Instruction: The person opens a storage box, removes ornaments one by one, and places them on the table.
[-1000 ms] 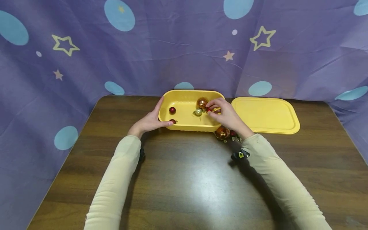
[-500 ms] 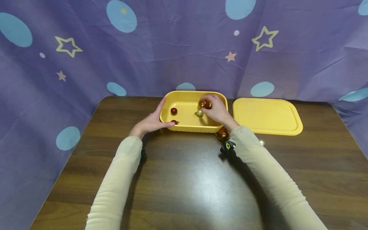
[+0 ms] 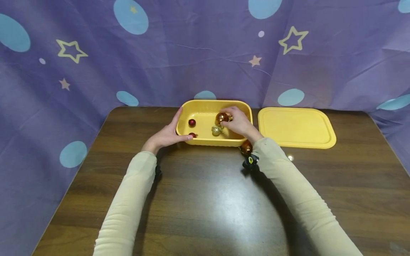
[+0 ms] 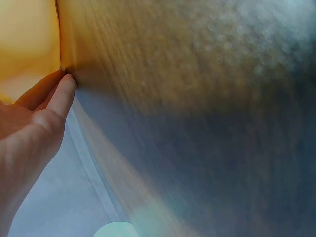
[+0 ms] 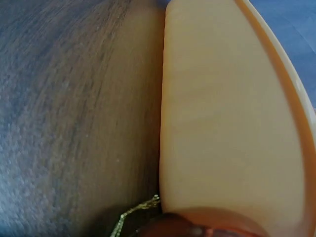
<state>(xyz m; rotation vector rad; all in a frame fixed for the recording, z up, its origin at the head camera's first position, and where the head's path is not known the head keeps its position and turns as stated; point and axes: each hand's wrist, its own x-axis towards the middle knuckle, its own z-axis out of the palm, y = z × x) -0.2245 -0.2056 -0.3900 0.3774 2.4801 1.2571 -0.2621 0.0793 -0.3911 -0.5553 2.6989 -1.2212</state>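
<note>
- R hand (image 3: 239, 124) pinches amber bauble (image 3: 221, 118) inside yellow box (image 3: 213, 143), nr gold bauble (image 3: 216, 131).
- L hand (image 3: 166, 136) grips box's L end.
- Amber bauble prob. light, slick, poss. fragile: take it gently round the sides!

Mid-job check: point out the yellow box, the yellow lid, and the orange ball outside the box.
Yellow box (image 3: 214, 143): head view, on its near outer wall.
Yellow lid (image 3: 297, 128): head view, middle of its upper face.
Orange ball (image 3: 246, 147): head view, on its visible round body.
</note>
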